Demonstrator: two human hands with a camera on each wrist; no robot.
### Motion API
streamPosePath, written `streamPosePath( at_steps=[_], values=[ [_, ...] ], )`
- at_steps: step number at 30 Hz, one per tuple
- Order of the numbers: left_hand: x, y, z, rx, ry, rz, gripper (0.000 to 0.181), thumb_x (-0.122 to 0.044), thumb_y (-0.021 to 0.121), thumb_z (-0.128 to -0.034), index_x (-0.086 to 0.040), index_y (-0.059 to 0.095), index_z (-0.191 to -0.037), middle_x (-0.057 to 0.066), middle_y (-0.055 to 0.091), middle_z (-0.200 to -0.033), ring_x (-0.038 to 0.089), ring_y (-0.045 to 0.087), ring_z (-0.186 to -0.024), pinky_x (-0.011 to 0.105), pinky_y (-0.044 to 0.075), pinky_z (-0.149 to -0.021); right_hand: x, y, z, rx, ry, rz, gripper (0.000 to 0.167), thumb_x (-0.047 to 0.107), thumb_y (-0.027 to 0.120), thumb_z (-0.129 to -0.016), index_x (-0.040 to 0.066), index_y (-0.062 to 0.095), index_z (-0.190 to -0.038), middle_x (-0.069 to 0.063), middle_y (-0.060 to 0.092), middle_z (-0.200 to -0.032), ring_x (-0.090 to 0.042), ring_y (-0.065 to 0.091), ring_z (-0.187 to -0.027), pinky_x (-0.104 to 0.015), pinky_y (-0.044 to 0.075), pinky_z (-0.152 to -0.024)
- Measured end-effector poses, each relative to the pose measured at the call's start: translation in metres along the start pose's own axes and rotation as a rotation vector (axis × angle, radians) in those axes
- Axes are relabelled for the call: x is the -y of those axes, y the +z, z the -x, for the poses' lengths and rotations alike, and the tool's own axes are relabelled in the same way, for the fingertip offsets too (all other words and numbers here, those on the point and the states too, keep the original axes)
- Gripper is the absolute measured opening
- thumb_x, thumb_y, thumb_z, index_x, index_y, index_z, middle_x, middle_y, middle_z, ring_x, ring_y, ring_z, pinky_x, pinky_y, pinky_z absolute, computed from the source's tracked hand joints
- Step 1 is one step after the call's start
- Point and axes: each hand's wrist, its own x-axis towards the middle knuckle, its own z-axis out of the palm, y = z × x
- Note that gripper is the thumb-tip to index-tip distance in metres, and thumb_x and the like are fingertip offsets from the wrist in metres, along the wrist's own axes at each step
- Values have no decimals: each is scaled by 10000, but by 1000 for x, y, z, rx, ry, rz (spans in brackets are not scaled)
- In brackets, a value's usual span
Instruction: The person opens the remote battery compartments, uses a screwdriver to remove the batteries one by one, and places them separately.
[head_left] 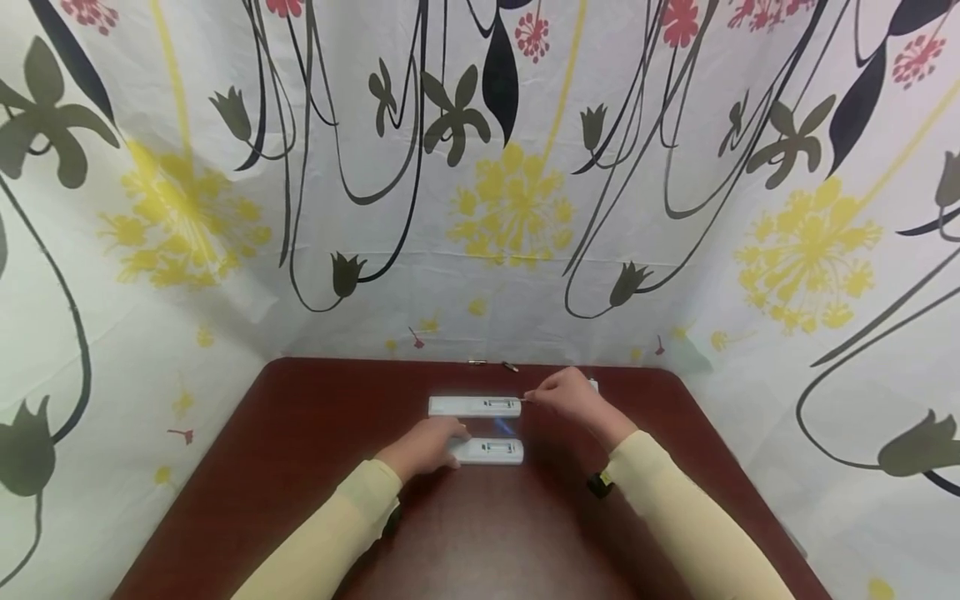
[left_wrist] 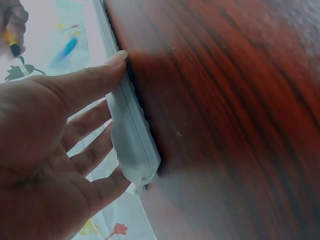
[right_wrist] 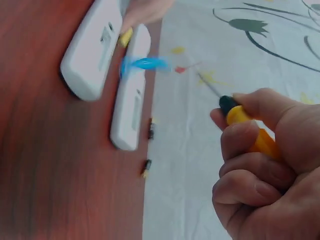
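Observation:
Two long white remote controls lie crosswise on the table in the head view. My left hand grips the left end of the near remote control, its thumb and fingers on the casing. The far remote control lies just beyond; both show a recessed slot toward the right end. My right hand holds a screwdriver with a yellow handle, dark collar and thin shaft, near the far remote's right end. A blurred blue thing shows between the remotes; its kind is unclear.
Two small batteries lie along the table's back edge. Behind my right hand, a small white thing is partly hidden. A patterned cloth hangs round the brown table at the back and sides.

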Motion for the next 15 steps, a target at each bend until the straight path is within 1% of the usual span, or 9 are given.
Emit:
streamPosePath(
  at_steps=[1, 3, 7, 9, 11, 13, 15],
  values=[
    [0, 1, 0, 0, -2, 1, 424, -142, 921, -927, -115, 785, -1328, 62, 724, -1411, 270, 634, -1377, 467, 492, -1175, 0, -1, -1, -23, -7, 2, 424, 375, 826, -1012, 114, 768, -683, 46, 398, -563, -145, 310, -532, -319, 308, -519],
    [0, 1, 0, 2, 3, 0, 424, -142, 920, -928, -114, 784, -1329, 65, 723, -1417, 273, 633, -1381, 467, 491, -1176, 0, -1, -1, -14, -8, -12, 434, 392, 818, -1018, 116, 766, -687, 48, 400, -571, -149, 326, -543, -322, 327, -527],
    [1, 2, 0, 0, 5, -7, 425, -151, 921, -929, -117, 783, -1329, 57, 728, -1401, 263, 642, -1365, 459, 498, -1169, -2, 5, -1, 16, -3, -35, 365, 376, 802, -1031, 114, 823, -777, 55, 422, -588, -140, 358, -566, -310, 354, -542],
    [1, 3, 0, -3, 1, -10, 427, -157, 923, -929, -119, 782, -1331, 52, 729, -1391, 255, 645, -1355, 454, 502, -1165, -2, 9, 0, 8, 7, -49, 316, 368, 799, -1033, 124, 856, -840, 64, 451, -594, -132, 372, -572, -303, 357, -546],
    [1, 2, 0, -4, -3, -13, 430, -165, 922, -931, -123, 780, -1335, 45, 727, -1387, 247, 645, -1351, 450, 504, -1162, -3, 12, 3, -1, 14, -63, 330, 377, 791, -1037, 106, 858, -861, 64, 482, -598, -135, 392, -576, -307, 364, -552],
    [1, 2, -1, -3, -4, -14, 431, -165, 921, -933, -123, 779, -1338, 46, 726, -1388, 248, 644, -1352, 450, 505, -1162, -4, 14, 6, 2, 28, -92, 370, 400, 783, -1040, 76, 852, -874, 35, 516, -613, -163, 438, -591, -317, 394, -565],
    [1, 2, -1, 0, -2, -19, 428, -165, 921, -932, -122, 780, -1334, 49, 727, -1392, 253, 643, -1357, 452, 504, -1162, -4, 16, 9, 16, 57, -148, 403, 432, 784, -1034, 64, 837, -877, -34, 605, -663, -224, 538, -650, -345, 462, -603]
  ],
)
